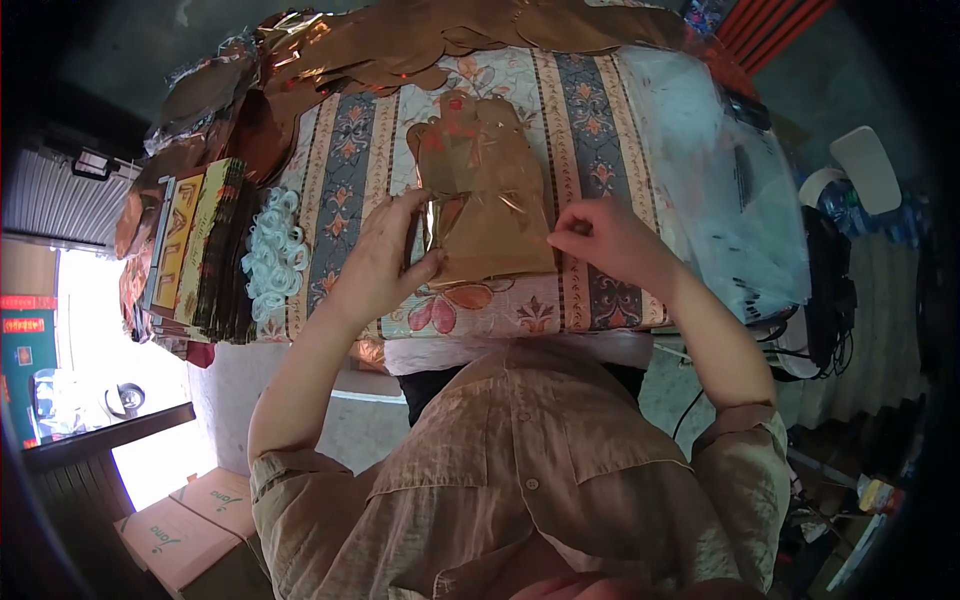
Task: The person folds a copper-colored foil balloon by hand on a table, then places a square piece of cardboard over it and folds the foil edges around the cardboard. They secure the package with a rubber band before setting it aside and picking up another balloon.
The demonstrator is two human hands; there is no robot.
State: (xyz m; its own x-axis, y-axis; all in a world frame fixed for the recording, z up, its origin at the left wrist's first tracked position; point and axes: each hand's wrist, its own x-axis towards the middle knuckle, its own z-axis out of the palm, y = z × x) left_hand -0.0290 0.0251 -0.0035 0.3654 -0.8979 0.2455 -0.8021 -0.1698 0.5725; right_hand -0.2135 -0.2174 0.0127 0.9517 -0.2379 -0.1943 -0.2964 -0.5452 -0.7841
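In front of me on the patterned tablecloth (590, 120) lies a brown-gold, shiny cutout (490, 220) with a wavy, rounded top and a straight bottom edge. Clear plastic seems to cover it, and small red marks show near its top. My left hand (385, 240) rests at its left edge, thumb and fingers apart, the fingertips touching the side. At the right edge is my right hand (610, 240), thumb and index finger pinched together. Whatever lies between those fingertips is too small to make out.
White curled loops (275, 255) lie left, beside a stack of printed cards (195, 250). More brown-gold sheets (400, 45) line the far edge. Clear plastic bags (730, 180) spread over the right side. Cardboard boxes (195, 525) stand on the floor at lower left.
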